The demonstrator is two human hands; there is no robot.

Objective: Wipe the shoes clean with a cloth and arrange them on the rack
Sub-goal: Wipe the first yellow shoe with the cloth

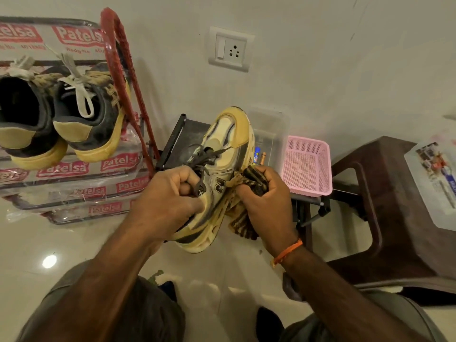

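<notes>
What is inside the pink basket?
Nothing shows inside the pink basket: only its holey floor and walls. The near left corner is hidden behind the right hand gripping the striped cloth, so something small could sit there unseen.

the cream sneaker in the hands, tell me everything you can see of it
The cream sneaker is pale yellow with grey-black trim, dark laces, an N logo on its side and a thick cut-out sole, which looks yellowed. It is held above the floor, toe pointing away towards the wall. The left hand grips it at the collar by the laces; the right hand presses a bunched striped cloth against its sole edge.
</notes>
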